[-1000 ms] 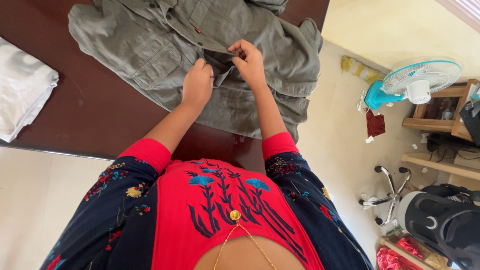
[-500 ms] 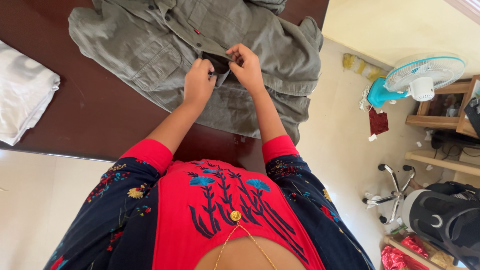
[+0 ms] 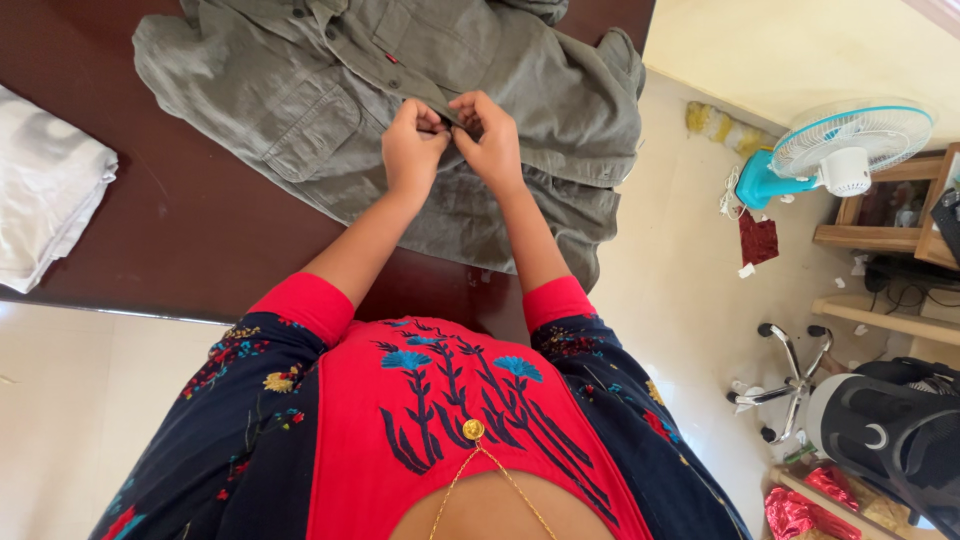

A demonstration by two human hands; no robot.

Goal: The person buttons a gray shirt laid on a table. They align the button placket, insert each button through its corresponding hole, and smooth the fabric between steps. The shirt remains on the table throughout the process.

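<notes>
A grey-green button-up shirt (image 3: 300, 90) lies spread on a dark brown table (image 3: 180, 230), its chest pocket to the left of my hands. My left hand (image 3: 412, 148) and my right hand (image 3: 490, 140) meet at the shirt's front placket, knuckles nearly touching. Both pinch the edges of the fabric there. What lies between the fingertips is hidden by the hands.
A folded white cloth (image 3: 45, 190) sits at the table's left edge. Beyond the table's right side the floor holds a blue and white fan (image 3: 835, 150), wooden shelves (image 3: 900, 240), a chair base (image 3: 790, 375) and a black chair seat (image 3: 885, 440).
My left hand moved up and right to meet my right hand at the placket. The open gap in the shirt front seen earlier has been drawn together.
</notes>
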